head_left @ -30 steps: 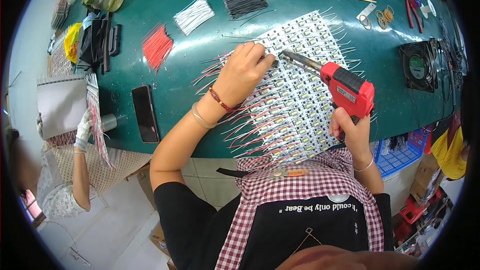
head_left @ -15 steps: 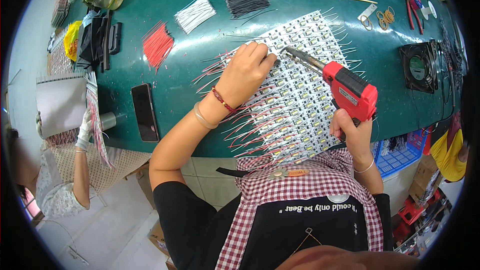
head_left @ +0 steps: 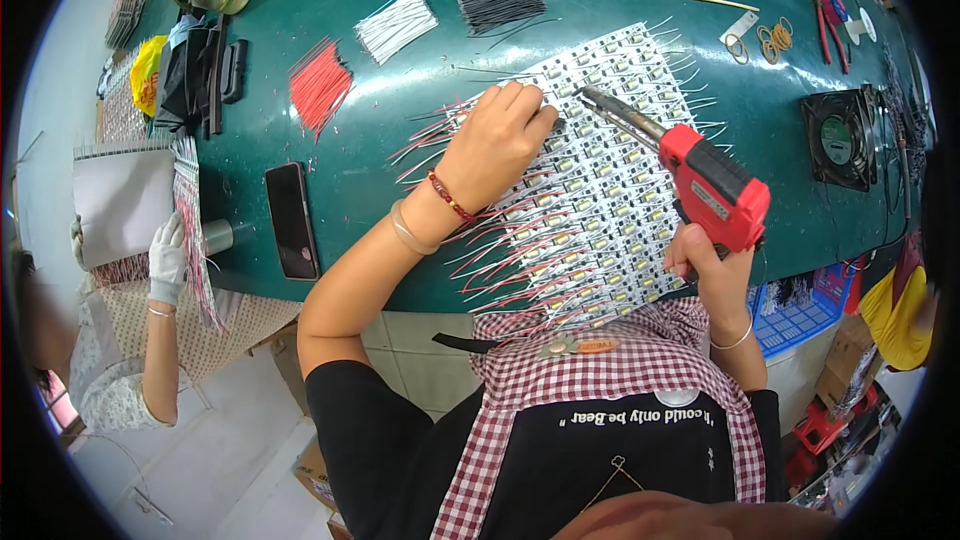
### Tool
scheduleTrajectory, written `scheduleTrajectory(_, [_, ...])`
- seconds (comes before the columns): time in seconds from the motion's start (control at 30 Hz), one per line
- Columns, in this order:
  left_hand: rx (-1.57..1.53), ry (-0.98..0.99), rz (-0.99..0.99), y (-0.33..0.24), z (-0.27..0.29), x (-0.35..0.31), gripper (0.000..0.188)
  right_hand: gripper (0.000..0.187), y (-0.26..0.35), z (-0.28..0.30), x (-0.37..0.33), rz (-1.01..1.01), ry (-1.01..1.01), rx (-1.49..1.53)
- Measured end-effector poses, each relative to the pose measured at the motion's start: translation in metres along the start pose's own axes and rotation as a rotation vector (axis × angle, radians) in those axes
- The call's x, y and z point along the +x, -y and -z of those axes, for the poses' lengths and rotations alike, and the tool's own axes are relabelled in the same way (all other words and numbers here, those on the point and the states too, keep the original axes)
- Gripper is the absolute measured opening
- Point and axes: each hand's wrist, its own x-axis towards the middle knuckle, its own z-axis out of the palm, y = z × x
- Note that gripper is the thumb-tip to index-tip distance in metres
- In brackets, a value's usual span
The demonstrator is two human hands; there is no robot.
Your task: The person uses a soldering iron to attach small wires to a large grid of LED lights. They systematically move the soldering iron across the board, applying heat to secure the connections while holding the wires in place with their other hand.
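A white panel of small LED circuit boards (head_left: pixel 622 208) lies on the green table in front of me, with red, white and black wires along its left edge and short pale wires on its right. My left hand (head_left: pixel 492 140) rests over the panel's upper left, its fingertips pinched together; what they hold is hidden. In my right hand (head_left: pixel 712 265) is a red and black soldering gun (head_left: pixel 718 185), gripped by its handle. Its dark tip points left over the panel's upper rows, a short way right of my left fingers.
Bundles of red wires (head_left: pixel 320 87), white wires (head_left: pixel 397 26) and black wires (head_left: pixel 502 3) lie beyond the panel. A phone (head_left: pixel 291 220) is at left, near a co-worker's gloved hand (head_left: pixel 167 255). At right are a fan (head_left: pixel 838 138), pliers (head_left: pixel 829 35) and rubber bands (head_left: pixel 774 39).
The soldering gun has drawn back to the right with my right hand, its tip farther from my left fingers. My left hand keeps its pinch at nearly the same spot.
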Motion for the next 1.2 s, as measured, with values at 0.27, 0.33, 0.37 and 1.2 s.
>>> scheduleTrajectory(0.27, [0.071, -0.015, -0.058, 0.003, -0.009, -0.015, 0.013, 0.029, -0.006, 0.001, -0.004, -0.001, -0.103, 0.184])
scheduleTrajectory(0.33, [0.116, -0.001, -0.075, 0.003, -0.011, -0.011, 0.009, 0.038, -0.010, 0.005, -0.005, 0.097, -0.064, 0.234])
scheduleTrajectory(0.37, [0.156, -0.020, -0.075, 0.003, -0.012, -0.012, 0.007, 0.040, -0.013, 0.009, -0.004, 0.122, -0.052, 0.229])
scheduleTrajectory(1.2, [-0.008, -0.508, 0.523, -0.026, 0.075, -0.133, 0.015, 0.041, 0.034, 0.044, 0.006, 0.154, -0.149, 0.331])
